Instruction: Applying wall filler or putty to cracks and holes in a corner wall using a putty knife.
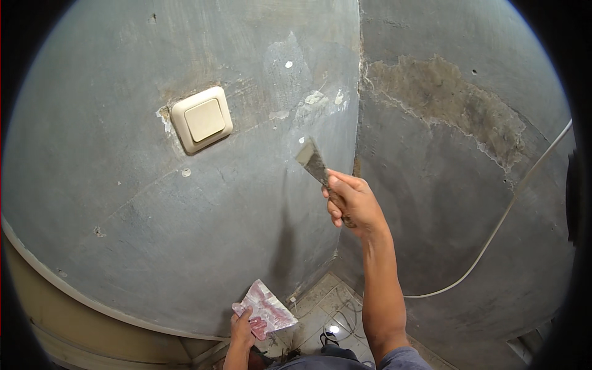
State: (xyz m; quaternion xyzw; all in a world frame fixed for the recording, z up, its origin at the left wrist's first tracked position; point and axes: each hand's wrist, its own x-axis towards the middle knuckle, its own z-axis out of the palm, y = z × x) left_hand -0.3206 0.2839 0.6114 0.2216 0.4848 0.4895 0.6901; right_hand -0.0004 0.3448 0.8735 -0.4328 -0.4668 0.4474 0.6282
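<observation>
My right hand (pixel 359 202) is closed around the handle of a putty knife (pixel 313 163), raised in front of the grey wall (pixel 216 246). Its blade points up and to the left, near a small white filler spot (pixel 302 140); whether it touches the wall I cannot tell. Low down, my left hand (pixel 242 328) grips a flat white and pinkish-red packet (pixel 271 310) by its lower left edge. What the packet contains is not visible. More white filler patches (pixel 312 103) mark the wall above the knife.
A cream light switch (pixel 205 119) sits on the wall to the left. The adjoining right wall has a rough brown bare patch (pixel 450 102), and a white cable (pixel 487 250) curves across it. Below are floor tiles (pixel 311 314) with a loose cord, and a curved trim edge (pixel 92 301) lower left.
</observation>
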